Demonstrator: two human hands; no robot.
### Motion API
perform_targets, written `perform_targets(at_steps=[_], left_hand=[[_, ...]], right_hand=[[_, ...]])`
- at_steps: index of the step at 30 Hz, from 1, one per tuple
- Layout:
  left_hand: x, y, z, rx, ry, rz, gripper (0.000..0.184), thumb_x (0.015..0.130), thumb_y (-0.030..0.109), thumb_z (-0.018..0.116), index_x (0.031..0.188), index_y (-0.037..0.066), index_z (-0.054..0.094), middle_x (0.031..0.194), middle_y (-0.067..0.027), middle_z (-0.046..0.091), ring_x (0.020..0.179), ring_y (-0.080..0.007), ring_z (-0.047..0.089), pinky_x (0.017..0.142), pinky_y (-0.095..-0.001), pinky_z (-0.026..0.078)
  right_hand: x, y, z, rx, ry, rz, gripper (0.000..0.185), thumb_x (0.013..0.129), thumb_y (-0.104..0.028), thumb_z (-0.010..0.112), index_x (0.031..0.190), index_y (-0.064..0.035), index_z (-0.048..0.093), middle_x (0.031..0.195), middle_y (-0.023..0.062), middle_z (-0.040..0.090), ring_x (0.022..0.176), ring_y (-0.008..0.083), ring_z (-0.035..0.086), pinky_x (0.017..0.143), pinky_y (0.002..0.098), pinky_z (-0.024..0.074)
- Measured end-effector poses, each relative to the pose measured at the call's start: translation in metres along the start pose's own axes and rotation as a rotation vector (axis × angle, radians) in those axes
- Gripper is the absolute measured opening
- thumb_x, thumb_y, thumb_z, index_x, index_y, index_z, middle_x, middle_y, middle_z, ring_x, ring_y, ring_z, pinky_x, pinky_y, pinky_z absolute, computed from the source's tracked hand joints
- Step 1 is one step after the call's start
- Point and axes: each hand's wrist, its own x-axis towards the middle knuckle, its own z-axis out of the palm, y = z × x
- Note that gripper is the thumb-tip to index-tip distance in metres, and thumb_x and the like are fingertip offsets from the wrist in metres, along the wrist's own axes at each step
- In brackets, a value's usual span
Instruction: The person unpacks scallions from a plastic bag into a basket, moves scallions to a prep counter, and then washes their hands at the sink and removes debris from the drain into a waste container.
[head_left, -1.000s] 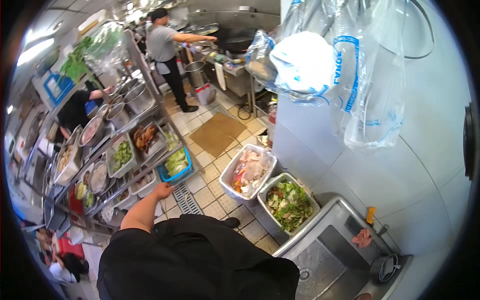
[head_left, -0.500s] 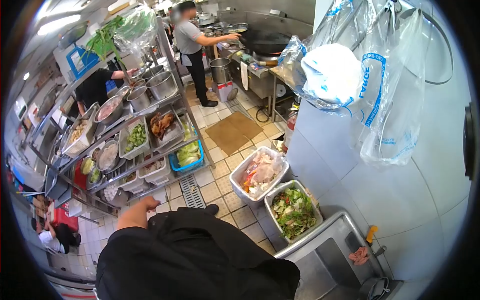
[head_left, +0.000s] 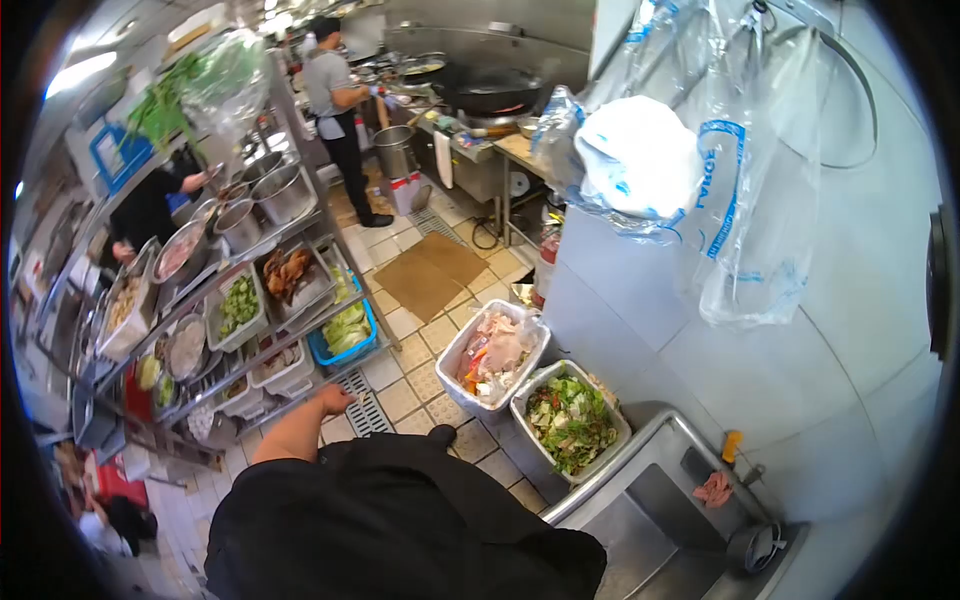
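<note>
My left hand point(head_left: 333, 400) hangs in front of my black-clad body, its fingers curled in. Nothing shows in it. Close beyond it is a floor drain grate point(head_left: 364, 404). Nearest on the rack is a blue basket point(head_left: 373, 332) of pale green leafy vegetables point(head_left: 345, 328), apart from the hand. My right hand is out of view.
A metal rack point(head_left: 283, 222) with food tubs and pots stands at left. At right are a tub of scraps point(head_left: 495, 355), a tub of greens point(head_left: 570, 420), a steel sink point(head_left: 620, 530) and hanging plastic bags point(head_left: 750, 250). A person point(head_left: 330, 95) stands by the wok point(head_left: 490, 95).
My view has shifted, so rack and tubs sit further left. My left hand has moved right in view and past the rack's near corner. The person by the wok has drawn their arm in.
</note>
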Motion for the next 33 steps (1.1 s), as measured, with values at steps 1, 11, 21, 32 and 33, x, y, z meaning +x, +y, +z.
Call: perform_targets(at_steps=[1,11,21,32,33], left_hand=[[0.006,0.004,0.007,-0.024,-0.013,-0.008,0.044,0.087,0.045,0.070,0.090,0.002,0.079,0.086,-0.0188,0.077,0.078,-0.0313,0.074,0.072,-0.0438,0.058],[0.168,0.052,-0.008,0.335,-0.535,1.562,0.025,0.091,0.032,0.070,0.090,0.007,0.069,0.084,-0.0096,0.064,0.074,-0.0315,0.064,0.062,-0.0498,0.053],[0.284,0.389,0.137,0.303,-1.349,0.184,0.026,0.096,0.027,0.061,0.108,0.005,0.069,0.095,-0.0059,0.070,0.085,-0.0208,0.067,0.071,-0.0361,0.057],[-0.078,0.482,0.198,0.479,-1.230,1.526,0.017,0.100,0.019,0.069,0.108,0.004,0.068,0.085,0.0023,0.063,0.072,-0.0069,0.054,0.062,-0.0228,0.043],[-0.107,0.470,0.207,0.476,-1.236,1.538,0.017,0.100,0.019,0.069,0.108,0.004,0.068,0.085,0.0023,0.063,0.072,-0.0069,0.054,0.062,-0.0228,0.043]], right_hand=[[-0.010,0.004,0.010,0.039,0.011,0.007,0.040,0.095,-0.022,0.065,0.129,-0.0026,0.067,0.130,0.0224,0.065,0.118,0.0401,0.063,0.099,0.0492,0.0503],[-0.271,-0.086,0.147,0.316,0.026,0.007,0.021,0.088,-0.009,0.060,0.106,-0.0030,0.070,0.111,0.0180,0.071,0.104,0.0333,0.069,0.087,0.0445,0.0552],[-0.559,-0.109,-0.113,1.093,0.438,0.618,0.032,0.091,-0.012,0.073,0.120,-0.0043,0.065,0.117,0.0133,0.070,0.099,0.0232,0.070,0.087,0.0360,0.0565],[-0.850,-0.022,-0.115,0.744,0.783,1.453,0.028,0.089,-0.019,0.075,0.112,-0.0040,0.069,0.100,0.0110,0.075,0.084,0.0224,0.071,0.079,0.0363,0.0562],[-0.862,-0.008,-0.109,0.734,0.783,1.480,0.029,0.089,-0.020,0.076,0.113,-0.0043,0.069,0.101,0.0111,0.075,0.086,0.0229,0.071,0.080,0.0364,0.0562]])
